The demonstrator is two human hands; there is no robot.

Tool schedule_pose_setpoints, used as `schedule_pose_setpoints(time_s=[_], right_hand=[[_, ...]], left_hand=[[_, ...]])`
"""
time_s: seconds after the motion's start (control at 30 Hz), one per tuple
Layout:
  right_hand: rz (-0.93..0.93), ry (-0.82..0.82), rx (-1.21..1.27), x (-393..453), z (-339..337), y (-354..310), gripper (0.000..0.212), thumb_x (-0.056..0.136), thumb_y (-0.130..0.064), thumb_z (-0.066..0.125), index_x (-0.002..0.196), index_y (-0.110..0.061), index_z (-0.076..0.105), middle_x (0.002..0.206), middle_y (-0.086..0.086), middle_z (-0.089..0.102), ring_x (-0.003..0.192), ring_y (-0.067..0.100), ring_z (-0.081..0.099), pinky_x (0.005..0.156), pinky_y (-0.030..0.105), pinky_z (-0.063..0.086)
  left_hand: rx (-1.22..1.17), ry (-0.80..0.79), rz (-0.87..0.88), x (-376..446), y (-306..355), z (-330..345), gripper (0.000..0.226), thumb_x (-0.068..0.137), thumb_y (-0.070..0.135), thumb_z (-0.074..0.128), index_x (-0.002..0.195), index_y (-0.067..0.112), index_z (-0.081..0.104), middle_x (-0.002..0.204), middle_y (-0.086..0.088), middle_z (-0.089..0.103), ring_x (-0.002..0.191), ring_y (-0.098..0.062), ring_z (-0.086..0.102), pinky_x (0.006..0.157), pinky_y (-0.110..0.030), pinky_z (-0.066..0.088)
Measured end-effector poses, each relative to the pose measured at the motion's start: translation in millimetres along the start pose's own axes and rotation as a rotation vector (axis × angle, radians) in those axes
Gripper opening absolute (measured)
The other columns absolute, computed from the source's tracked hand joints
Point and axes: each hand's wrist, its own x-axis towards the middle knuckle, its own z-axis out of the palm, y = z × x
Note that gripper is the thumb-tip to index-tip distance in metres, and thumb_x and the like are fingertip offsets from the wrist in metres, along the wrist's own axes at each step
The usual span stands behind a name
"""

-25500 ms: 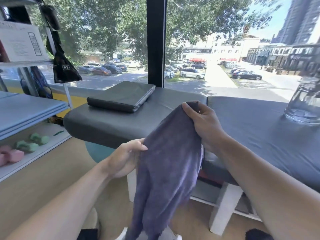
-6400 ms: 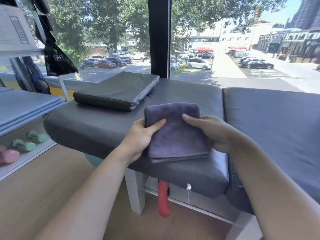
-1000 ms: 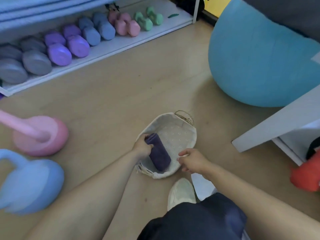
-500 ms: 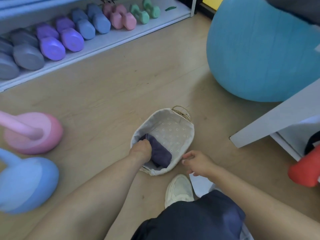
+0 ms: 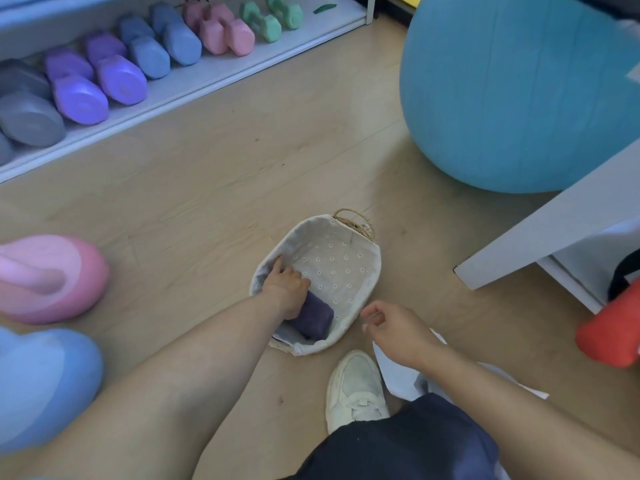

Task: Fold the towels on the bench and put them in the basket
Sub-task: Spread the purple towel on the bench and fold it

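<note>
My left hand [image 5: 285, 287] is down inside the oval, cloth-lined woven basket [image 5: 370, 268] on the pale wood floor, fingers resting on the folded dark purple towel [image 5: 315, 318]; whether they are curled around it or merely pressing I cannot tell. The towel lies against the basket's near-left wall, fully within the rim. My right hand [image 5: 393, 325] hovers just outside the near rim, fingers loosely curled, holding nothing.

Status, as I judge it: this towel is folded and delivered; only the release remains. The bench top is out of view, so I cannot tell whether other towels await.

Clearances: the far half of the basket is bare lining, room for more. My white shoe [image 5: 356, 389] sits just beside the near rim. The large teal exercise ball [image 5: 512, 91] and the white bench leg [image 5: 540, 237] stand to the right, well apart. The floor to the left is open.
</note>
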Motion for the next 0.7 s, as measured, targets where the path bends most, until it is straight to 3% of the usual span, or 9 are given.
schedule_pose_setpoints(time_s=[0.07, 0.13, 0.2, 0.27, 0.37, 0.5, 0.57, 0.63, 0.7], right_hand=[[-0.023, -0.009, -0.021, 0.5, 3.1, 2.5, 0.018, 0.097, -0.027, 0.06, 0.115, -0.026, 0.062, 0.092, -0.011, 0.065, 0.083, 0.004, 0.061, 0.071, 0.017, 0.046], [-0.032, -0.018, -0.02, 1.5, 5.4, 5.3, 0.019, 0.098, -0.027, 0.06, 0.116, -0.026, 0.063, 0.09, -0.012, 0.063, 0.081, 0.003, 0.059, 0.069, 0.015, 0.044], [-0.033, -0.022, -0.023, 2.0, 6.2, 8.1, 0.019, 0.097, -0.028, 0.061, 0.116, -0.026, 0.063, 0.09, -0.015, 0.061, 0.082, 0.003, 0.059, 0.073, 0.018, 0.046], [-0.03, -0.032, -0.037, 3.3, 7.2, 10.3, 0.019, 0.097, -0.028, 0.061, 0.116, -0.026, 0.063, 0.092, -0.016, 0.06, 0.084, 0.004, 0.059, 0.079, 0.022, 0.048], [-0.033, -0.047, -0.063, 4.0, 9.8, 12.9, 0.021, 0.098, -0.028, 0.06, 0.118, -0.024, 0.063, 0.094, -0.016, 0.06, 0.087, 0.006, 0.059, 0.083, 0.023, 0.048], [-0.056, -0.071, -0.108, 1.5, 9.9, 15.3, 0.024, 0.099, -0.026, 0.058, 0.122, -0.022, 0.062, 0.105, -0.009, 0.065, 0.096, 0.009, 0.059, 0.086, 0.022, 0.046], [-0.053, -0.074, -0.125, 0.9, 8.1, 18.1, 0.024, 0.098, -0.026, 0.057, 0.122, -0.023, 0.061, 0.11, -0.008, 0.067, 0.095, 0.008, 0.058, 0.084, 0.021, 0.044], [-0.042, -0.068, -0.138, 0.9, 5.6, 20.6, 0.024, 0.097, -0.026, 0.057, 0.121, -0.024, 0.062, 0.11, -0.008, 0.068, 0.095, 0.008, 0.057, 0.083, 0.021, 0.042], [-0.024, -0.043, -0.118, 2.2, 2.2, 22.5, 0.022, 0.097, -0.026, 0.058, 0.118, -0.026, 0.062, 0.109, -0.009, 0.067, 0.096, 0.009, 0.058, 0.084, 0.023, 0.044]], left_hand=[[-0.017, -0.033, -0.018, 2.4, 2.4, -3.3, 0.039, 0.092, 0.018, 0.055, 0.131, 0.016, 0.055, 0.135, -0.007, 0.056, 0.13, -0.029, 0.047, 0.12, -0.049, 0.022], [-0.058, -0.061, -0.009, 5.1, 2.1, -10.3, 0.035, 0.093, 0.017, 0.055, 0.127, 0.014, 0.06, 0.132, -0.009, 0.061, 0.124, -0.029, 0.055, 0.106, -0.04, 0.04], [-0.127, -0.166, -0.013, 8.5, -1.2, -16.0, 0.033, 0.094, 0.015, 0.051, 0.124, 0.011, 0.064, 0.128, -0.008, 0.065, 0.119, -0.03, 0.06, 0.091, -0.034, 0.044], [-0.211, -0.297, -0.04, 16.0, -7.7, -15.6, 0.039, 0.096, 0.016, 0.043, 0.131, 0.009, 0.06, 0.136, -0.007, 0.059, 0.124, -0.031, 0.055, 0.097, -0.032, 0.041], [-0.24, -0.38, -0.028, 20.5, -10.7, -15.5, 0.038, 0.095, 0.016, 0.052, 0.131, 0.012, 0.061, 0.134, -0.006, 0.061, 0.122, -0.03, 0.057, 0.102, -0.035, 0.044], [-0.076, 0.009, 0.06, 10.7, 2.9, 2.8, 0.027, 0.101, 0.017, 0.045, 0.125, 0.018, 0.057, 0.127, -0.006, 0.06, 0.119, -0.029, 0.053, 0.103, -0.04, 0.039], [-0.065, 0.129, 0.037, 9.9, 10.6, 17.7, 0.027, 0.104, 0.019, 0.039, 0.126, 0.019, 0.055, 0.126, -0.006, 0.057, 0.119, -0.028, 0.05, 0.107, -0.04, 0.036], [-0.138, 0.193, 0.049, 10.6, 15.4, 25.4, 0.029, 0.104, 0.02, 0.038, 0.125, 0.02, 0.059, 0.125, -0.004, 0.059, 0.119, -0.028, 0.052, 0.109, -0.04, 0.034], [-0.357, 0.299, 0.1, 4.7, 20.8, 21.3, 0.032, 0.099, 0.017, 0.044, 0.123, 0.02, 0.065, 0.126, -0.001, 0.065, 0.123, -0.026, 0.053, 0.111, -0.036, 0.03]])
